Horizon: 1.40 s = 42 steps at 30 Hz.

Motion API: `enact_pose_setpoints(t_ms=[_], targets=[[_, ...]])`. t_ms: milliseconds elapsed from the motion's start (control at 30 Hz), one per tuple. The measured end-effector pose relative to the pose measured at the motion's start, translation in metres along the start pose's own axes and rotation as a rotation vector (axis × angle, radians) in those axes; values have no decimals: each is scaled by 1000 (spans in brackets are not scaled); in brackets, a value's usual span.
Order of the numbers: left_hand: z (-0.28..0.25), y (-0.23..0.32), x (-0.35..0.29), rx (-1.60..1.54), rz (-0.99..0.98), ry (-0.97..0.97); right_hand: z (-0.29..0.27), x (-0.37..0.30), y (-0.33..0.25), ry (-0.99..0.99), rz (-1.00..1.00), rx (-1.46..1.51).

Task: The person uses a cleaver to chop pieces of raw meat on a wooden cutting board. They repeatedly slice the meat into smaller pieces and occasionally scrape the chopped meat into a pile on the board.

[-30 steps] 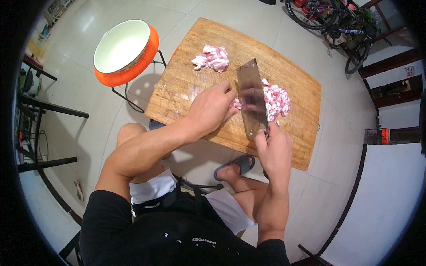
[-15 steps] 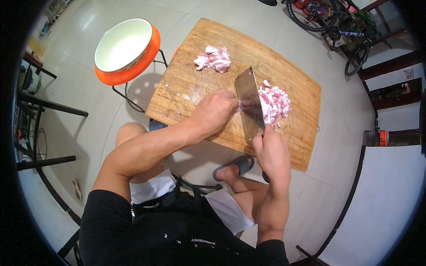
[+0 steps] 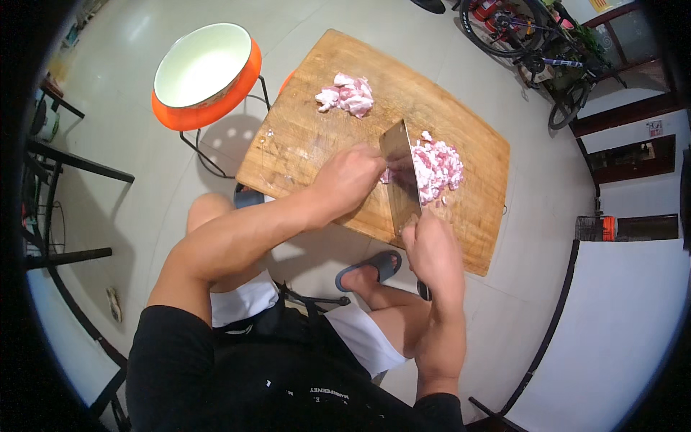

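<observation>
My right hand (image 3: pixel 435 247) is wrapped round the dark handle of a cleaver (image 3: pixel 400 176), its broad blade standing on edge on a wooden cutting board (image 3: pixel 288 155). Left of the blade, the curled fingers of my left hand (image 3: pixel 350 180) pin a small piece of pink meat (image 3: pixel 385 176), mostly hidden beneath them. Against the blade's right side lies a heap of diced meat (image 3: pixel 439 169). Farther back on the board sits a small pile of larger raw meat pieces (image 3: pixel 347 94), apart from both hands.
A white enamel basin (image 3: pixel 204 65) rests on an orange stool (image 3: pixel 180 119) left of the board. Black-legged furniture (image 3: pixel 79 158) stands at far left. A bicycle (image 3: pixel 536 43) is at the back right, and a white panel (image 3: pixel 597 331) is at the right.
The view has shifted slightly. The cleaver's top edge sits a little lower against my left fingers; both hands keep their grips, and the meat piles look the same.
</observation>
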<state>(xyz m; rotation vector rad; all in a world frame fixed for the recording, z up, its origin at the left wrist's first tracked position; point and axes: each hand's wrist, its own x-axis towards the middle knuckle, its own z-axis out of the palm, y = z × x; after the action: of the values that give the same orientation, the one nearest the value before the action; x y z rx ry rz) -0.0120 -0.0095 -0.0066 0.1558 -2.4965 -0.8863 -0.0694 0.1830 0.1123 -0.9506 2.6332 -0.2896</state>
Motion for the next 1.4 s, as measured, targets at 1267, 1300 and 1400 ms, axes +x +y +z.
enact_pose_setpoints(t_ms=[1267, 1300, 1400], targets=[[4, -6, 5, -22, -2, 46, 9, 59, -12, 107, -140, -29], [3, -6, 4, -15, 1, 39, 10, 58, -10, 109, -140, -14], [1, -7, 2, -10, 1, 51, 11, 53, -1, 66, -117, 26]])
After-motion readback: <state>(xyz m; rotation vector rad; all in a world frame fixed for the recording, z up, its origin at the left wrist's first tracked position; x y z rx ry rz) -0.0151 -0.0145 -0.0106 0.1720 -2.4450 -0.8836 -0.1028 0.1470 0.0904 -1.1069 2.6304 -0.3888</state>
